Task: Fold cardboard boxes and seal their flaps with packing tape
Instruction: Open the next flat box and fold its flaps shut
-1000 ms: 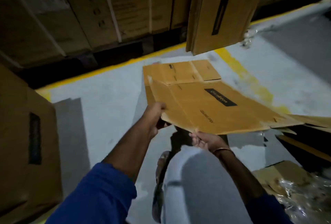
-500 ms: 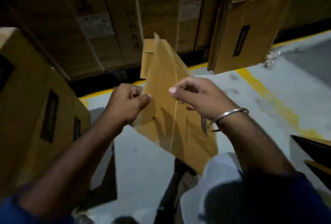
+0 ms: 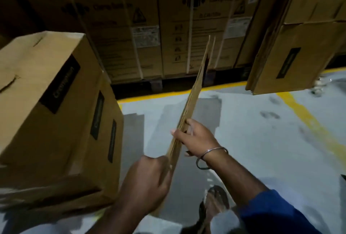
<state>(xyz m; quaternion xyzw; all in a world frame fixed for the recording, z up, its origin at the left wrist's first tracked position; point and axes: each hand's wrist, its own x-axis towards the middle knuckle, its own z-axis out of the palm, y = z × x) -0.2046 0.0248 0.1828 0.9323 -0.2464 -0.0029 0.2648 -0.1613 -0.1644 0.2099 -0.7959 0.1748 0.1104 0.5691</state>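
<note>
You are holding a flattened box blank (image 3: pixel 192 102) on edge, seen almost edge-on, with its far end pointing up toward the strapped cartons (image 3: pixel 131 27) at the back. Your right hand (image 3: pixel 196 138) is pinching the blank partway along its near end, thumb on one face and fingers curled over the other. Your left hand (image 3: pixel 148 181) is gripping the lower near corner with clenched fingers. At the top edge the two layers are standing slightly apart, so the blank looks barely begun: it is not yet squared into a tube, no flap is folded, and no tape or dispenser is showing anywhere. Nearly the whole job on this piece is probably still ahead.

To your left, an assembled box (image 3: pixel 56 112) is sitting on the grey floor (image 3: pixel 262 149), near your left forearm; whether its flaps are taped you cannot tell from here. Another carton (image 3: pixel 299 55) is hanging into view at the upper right, above the yellow floor line (image 3: pixel 309 121). Your sandalled foot (image 3: pixel 215 202) is resting below the blank. The box on the left is likely crowding the room needed for opening the blank out.
</note>
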